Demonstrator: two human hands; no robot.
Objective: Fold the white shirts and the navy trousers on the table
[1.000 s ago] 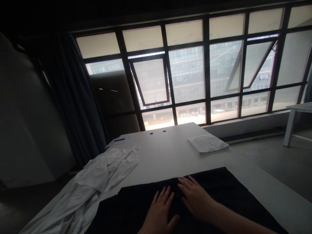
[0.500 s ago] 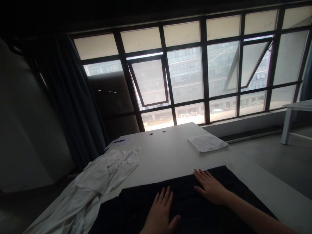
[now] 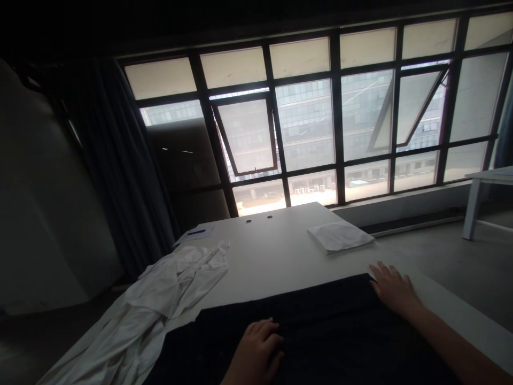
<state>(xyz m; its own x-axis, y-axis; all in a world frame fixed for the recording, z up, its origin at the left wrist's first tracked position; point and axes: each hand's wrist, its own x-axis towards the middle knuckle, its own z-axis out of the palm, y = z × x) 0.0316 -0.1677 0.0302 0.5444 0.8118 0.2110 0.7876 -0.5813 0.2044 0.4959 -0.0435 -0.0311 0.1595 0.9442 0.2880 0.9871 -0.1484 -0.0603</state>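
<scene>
A dark cloth (image 3: 320, 321), nearly black, lies spread flat over the near part of the white table. My left hand (image 3: 256, 347) rests on its middle, fingers loosely bent and the thumb a little apart, with no fold visible in its grasp. At the cloth's far right corner is my right hand (image 3: 395, 291), its fingers spread and extending past the edge over the tabletop. Whether the right thumb presses the cloth there is hard to see. The cloth's near edge runs out of view.
Crumpled white cloth (image 3: 160, 289) lies along the table's left side. A folded white cloth (image 3: 340, 237) sits at the right edge. Behind are a paper with a dark pen (image 3: 196, 232) and two round holes in the white table (image 3: 276, 251). Another table (image 3: 475, 206) stands right.
My right hand has moved right, from the cloth's upper middle to its far right corner. My left hand has stayed near its place, its straight fingers now bent.
</scene>
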